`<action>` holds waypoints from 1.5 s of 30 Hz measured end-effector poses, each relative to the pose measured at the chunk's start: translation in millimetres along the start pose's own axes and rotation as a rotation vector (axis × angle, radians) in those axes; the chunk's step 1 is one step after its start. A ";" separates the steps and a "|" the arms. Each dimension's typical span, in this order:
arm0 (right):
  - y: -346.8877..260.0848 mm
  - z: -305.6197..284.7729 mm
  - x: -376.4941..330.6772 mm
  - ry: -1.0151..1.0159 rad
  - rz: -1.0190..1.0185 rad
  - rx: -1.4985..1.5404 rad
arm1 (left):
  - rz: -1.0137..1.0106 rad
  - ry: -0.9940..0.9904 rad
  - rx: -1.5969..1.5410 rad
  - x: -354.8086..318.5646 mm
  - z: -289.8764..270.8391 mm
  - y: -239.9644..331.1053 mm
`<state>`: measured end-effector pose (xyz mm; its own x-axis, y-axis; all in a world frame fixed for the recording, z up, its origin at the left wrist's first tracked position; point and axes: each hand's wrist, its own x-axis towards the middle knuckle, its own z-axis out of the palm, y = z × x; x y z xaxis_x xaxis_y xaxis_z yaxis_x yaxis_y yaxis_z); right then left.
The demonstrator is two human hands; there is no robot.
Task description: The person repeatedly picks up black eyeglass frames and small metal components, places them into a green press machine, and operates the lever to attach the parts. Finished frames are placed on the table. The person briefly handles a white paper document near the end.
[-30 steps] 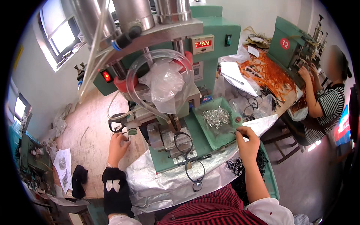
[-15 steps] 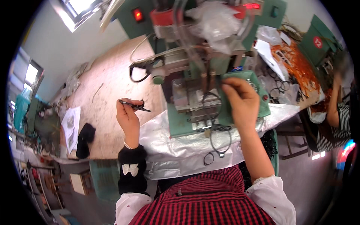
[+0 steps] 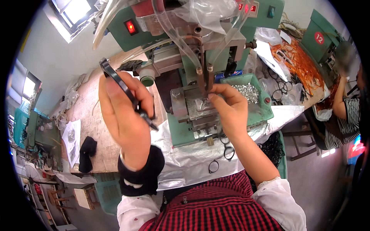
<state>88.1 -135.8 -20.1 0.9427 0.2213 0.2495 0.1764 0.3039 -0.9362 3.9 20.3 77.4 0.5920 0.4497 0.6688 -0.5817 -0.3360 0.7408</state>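
Observation:
My left hand (image 3: 129, 109) is raised at the left of a green bench machine (image 3: 179, 133), its fingers closed round a black glasses frame (image 3: 120, 81) seen nearly edge-on. At the machine's metal fixture (image 3: 194, 102), the thumb and forefinger of my right hand (image 3: 229, 109) are pinched together just beside two copper-coloured rods (image 3: 210, 75). Whatever lies between those fingertips is too small or hidden. Below the fixture, round black glasses frames (image 3: 229, 153) rest on a silvery sheet, with a black rim (image 3: 213, 166) showing nearer me.
Right of the fixture, a green tray (image 3: 266, 111) holds many small silvery metal parts (image 3: 248, 92). Orange strips (image 3: 296, 61) and more black frames (image 3: 282, 89) lie farther right, near another person's arm (image 3: 339, 98). A black cloth (image 3: 88, 154) and papers (image 3: 71, 138) lie left.
My left hand has risen and come nearer the camera with the black glasses frame. My right hand has moved left from the tray to the fixture. The frame at the fixture now lies lower.

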 end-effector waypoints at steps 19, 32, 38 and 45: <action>-13.0 7.6 -7.3 0.034 0.027 0.153 | 0.137 0.035 -0.069 -7.0 -4.0 -15.0; -39.0 -28.0 -5.6 -0.195 -0.146 -0.415 | 0.814 -0.531 0.379 -61.1 3.5 -32.4; 20.5 -123.1 17.7 0.466 -0.243 -0.429 | 0.878 -0.514 0.430 -67.9 25.7 -51.9; 27.4 -120.3 -7.8 0.319 -0.250 -0.655 | 0.837 -0.542 0.390 -69.1 19.7 -54.7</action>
<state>119.7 -240.7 -77.4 0.8711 -0.0898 0.4829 0.4332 -0.3229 -0.8415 5.7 -8.7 -8.1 0.3117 -0.4421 0.8411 -0.7564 -0.6512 -0.0620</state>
